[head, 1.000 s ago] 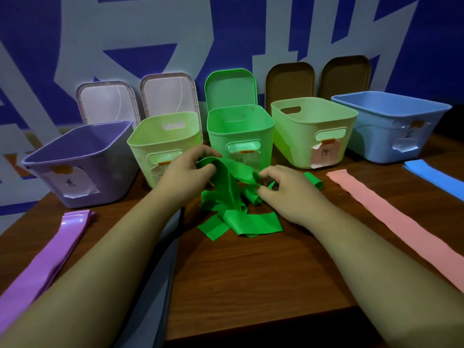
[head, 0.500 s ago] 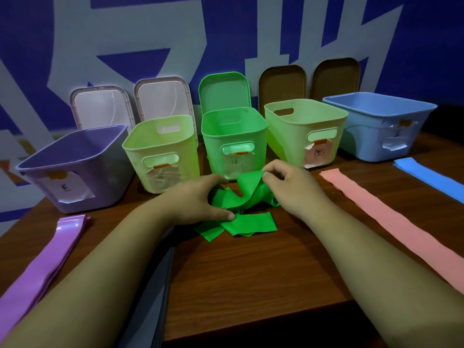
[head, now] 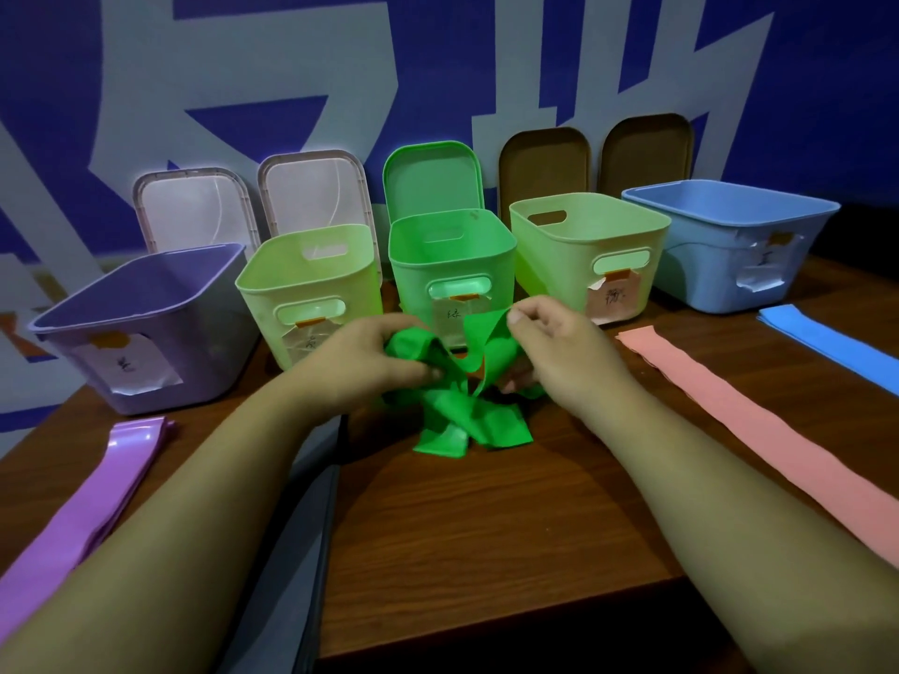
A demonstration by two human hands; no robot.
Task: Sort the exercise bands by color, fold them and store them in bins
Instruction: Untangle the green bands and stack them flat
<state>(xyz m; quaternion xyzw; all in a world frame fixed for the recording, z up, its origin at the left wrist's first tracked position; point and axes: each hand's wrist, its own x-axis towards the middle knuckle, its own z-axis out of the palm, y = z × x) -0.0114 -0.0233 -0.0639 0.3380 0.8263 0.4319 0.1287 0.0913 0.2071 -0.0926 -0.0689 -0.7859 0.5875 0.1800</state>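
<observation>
You face a dark brown wood-grain table (head: 486,527) whose near edge runs across the bottom of your view. Behind it rises a deep blue wall (head: 827,65) painted with large pale grey-white shapes, like parts of oversized lettering. Five lids stand upright in a row along the far side of the table, against that wall. From the left they are two translucent lids with pinkish rims (head: 194,211) (head: 311,192), one solid green lid (head: 430,177) in the middle, and two brown lids (head: 545,163) (head: 647,148) on the right. A flat dark grey slab (head: 296,552) lies at the near left of the table. Its far end is hidden, and what it is cannot be told.
</observation>
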